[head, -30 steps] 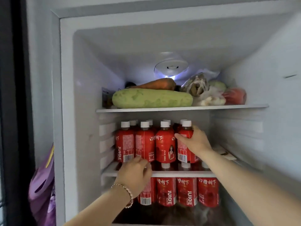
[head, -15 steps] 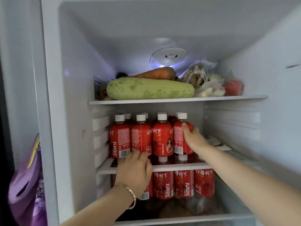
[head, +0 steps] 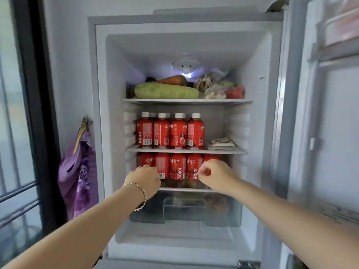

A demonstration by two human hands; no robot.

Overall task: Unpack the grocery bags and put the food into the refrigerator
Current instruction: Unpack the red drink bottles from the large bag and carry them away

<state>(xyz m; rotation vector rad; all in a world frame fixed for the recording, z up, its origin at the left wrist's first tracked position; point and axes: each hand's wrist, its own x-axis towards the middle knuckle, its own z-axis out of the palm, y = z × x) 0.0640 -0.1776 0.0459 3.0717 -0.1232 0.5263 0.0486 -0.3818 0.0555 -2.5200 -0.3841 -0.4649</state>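
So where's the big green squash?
Head view: the squash lies on the top shelf, left side, front edge, carrot just behind it, bagged food to its right.

Nine front-row juice bottles [head: 178, 131], one gourd [head: 166, 91], one carrot [head: 172, 80]

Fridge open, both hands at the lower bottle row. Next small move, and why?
Probably draw the left hand and right hand back out and fetch the next grocery item. Both are curled in front of the lower bottles, seemingly carrying nothing, though blur hides contact. Those and the upper bottles stand upright in tidy rows.
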